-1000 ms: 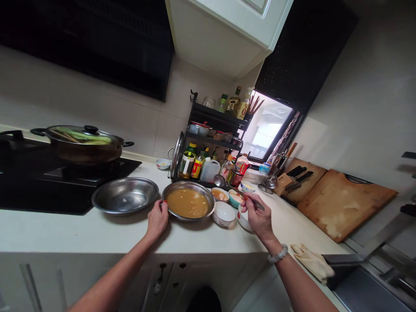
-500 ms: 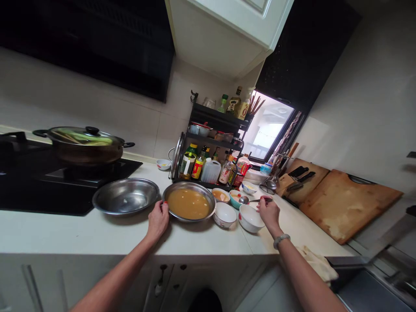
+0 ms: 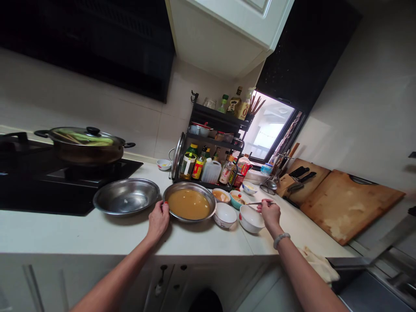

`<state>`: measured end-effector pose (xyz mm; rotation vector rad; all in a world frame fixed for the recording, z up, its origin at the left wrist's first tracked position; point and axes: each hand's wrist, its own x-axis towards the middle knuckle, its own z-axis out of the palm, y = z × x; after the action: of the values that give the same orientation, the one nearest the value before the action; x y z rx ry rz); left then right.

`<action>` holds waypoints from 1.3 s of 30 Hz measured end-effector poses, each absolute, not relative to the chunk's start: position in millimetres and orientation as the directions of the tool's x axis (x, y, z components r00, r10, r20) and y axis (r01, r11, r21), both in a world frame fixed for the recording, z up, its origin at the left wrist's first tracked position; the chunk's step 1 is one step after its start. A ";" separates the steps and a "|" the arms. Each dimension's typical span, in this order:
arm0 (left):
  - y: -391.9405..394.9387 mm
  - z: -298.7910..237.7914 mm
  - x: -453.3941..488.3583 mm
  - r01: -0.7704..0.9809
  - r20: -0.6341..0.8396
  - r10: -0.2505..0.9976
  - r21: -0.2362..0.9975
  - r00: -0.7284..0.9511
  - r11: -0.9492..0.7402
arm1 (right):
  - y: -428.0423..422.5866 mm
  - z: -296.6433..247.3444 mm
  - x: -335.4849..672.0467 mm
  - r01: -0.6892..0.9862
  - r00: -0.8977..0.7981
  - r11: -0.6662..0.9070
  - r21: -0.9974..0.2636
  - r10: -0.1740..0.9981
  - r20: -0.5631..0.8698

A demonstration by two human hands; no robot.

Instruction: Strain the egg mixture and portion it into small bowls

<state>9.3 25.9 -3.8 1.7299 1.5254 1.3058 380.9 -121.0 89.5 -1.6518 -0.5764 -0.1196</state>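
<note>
My left hand grips the near rim of a steel bowl filled with yellow-brown liquid. My right hand pinches the handle of a metal spoon, whose bowl end dips into a teal bowl. Under that hand stands a white bowl, and another white bowl sits beside the steel one. A small bowl of orange sauce lies just behind.
An empty steel basin sits left of the filled bowl. A lidded pan rests on the black hob. A rack of bottles stands at the back. Wooden boards and knives lie right, a cloth near the sink.
My right hand has moved from the near white bowl out to the right, and the spoon end has gone down into the teal bowl. My left hand has stayed on the steel bowl's rim.
</note>
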 end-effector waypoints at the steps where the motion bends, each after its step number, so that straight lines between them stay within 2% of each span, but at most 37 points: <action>1: 25.9 -3.9 9.2 0.469 0.333 0.940 0.844 -0.077 -0.260 | -120.6 88.3 383.2 0.409 0.881 -0.036 -0.912 0.274 0.385; 6: 26.2 -4.0 9.1 0.459 0.330 0.941 0.849 -0.073 -0.262 | -120.7 84.8 391.1 0.316 0.928 0.079 -0.946 0.182 0.325; 14: 24.3 -1.6 8.7 0.464 0.323 0.944 0.848 -0.067 -0.257 | -124.7 85.2 396.4 0.286 0.938 0.178 -0.942 0.148 0.313; 39: 27.2 -5.6 9.7 0.467 0.319 0.944 0.849 -0.079 -0.248 | -131.4 83.8 392.6 0.254 0.944 0.235 -0.938 0.152 0.294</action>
<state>9.7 27.2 -5.6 1.7165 1.5230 1.2942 392.6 -131.4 83.8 -1.3399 -0.3568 -0.0726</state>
